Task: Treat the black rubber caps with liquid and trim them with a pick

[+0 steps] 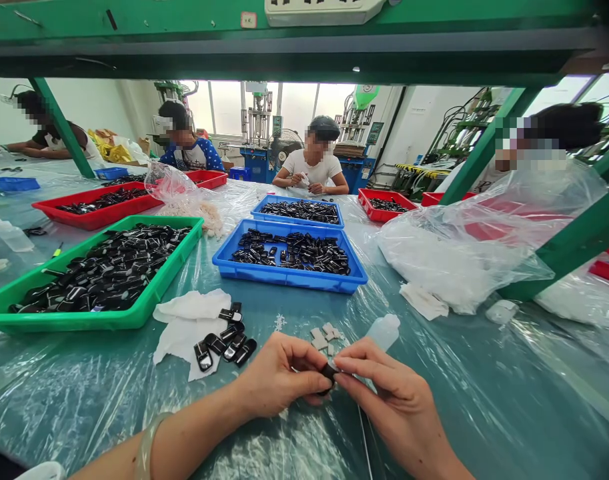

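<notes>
Between the thumb and fingers of my left hand point(284, 377) is a small glossy black plastic part point(329, 372). My right hand point(391, 387) is closed in a pinch at the right end of that same part; its fingertips hide that end. A thin metal tool point(366, 443) runs from beneath my right hand down to the bottom edge; whether the hand holds it, I cannot tell. Just beyond my fingers lie several small pale square pads point(325, 335) and a translucent squeeze bottle point(384, 331). Several black parts point(227, 340) rest on and beside a white cloth point(184, 333) left of my hands.
A green tray point(134, 319) heaped with black parts stands at the left. Two blue trays point(289, 277) with similar parts are ahead, red trays point(99, 219) further off. Clear bags point(449, 267) sit at the right by a green post. Several people work around the table under a green shelf point(184, 33).
</notes>
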Demonstrator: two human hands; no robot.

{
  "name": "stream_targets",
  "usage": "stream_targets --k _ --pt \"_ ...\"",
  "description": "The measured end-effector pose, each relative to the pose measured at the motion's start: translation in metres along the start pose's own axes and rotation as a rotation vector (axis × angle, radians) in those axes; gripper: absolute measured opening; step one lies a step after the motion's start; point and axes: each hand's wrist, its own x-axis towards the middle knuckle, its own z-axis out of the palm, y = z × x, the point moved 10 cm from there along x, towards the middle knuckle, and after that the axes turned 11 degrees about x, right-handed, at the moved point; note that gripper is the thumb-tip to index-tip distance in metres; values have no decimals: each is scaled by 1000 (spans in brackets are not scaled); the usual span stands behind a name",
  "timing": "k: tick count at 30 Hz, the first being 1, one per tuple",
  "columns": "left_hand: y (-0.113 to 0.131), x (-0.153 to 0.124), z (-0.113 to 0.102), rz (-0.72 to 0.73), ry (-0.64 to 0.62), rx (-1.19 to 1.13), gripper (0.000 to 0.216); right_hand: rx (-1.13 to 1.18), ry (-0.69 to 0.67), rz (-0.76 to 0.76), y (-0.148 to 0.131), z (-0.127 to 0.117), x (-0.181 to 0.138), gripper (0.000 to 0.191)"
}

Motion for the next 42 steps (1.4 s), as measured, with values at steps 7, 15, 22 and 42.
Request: stream_targets --k 7,15,22,42 --pt "0 0 1 10 -12 21 22 -13 -5 19 -1 1 -1 23" --pt "0 0 0 21 -15 30 17 -9 -16 10 0 6 0 27" --pt "-2 0 1 20 -4 20 17 -19 29 -35 -2 4 -4 28" --pt "57 -79 -226 269 1163 -231 9 -236 4 -149 -4 11 -11 20"
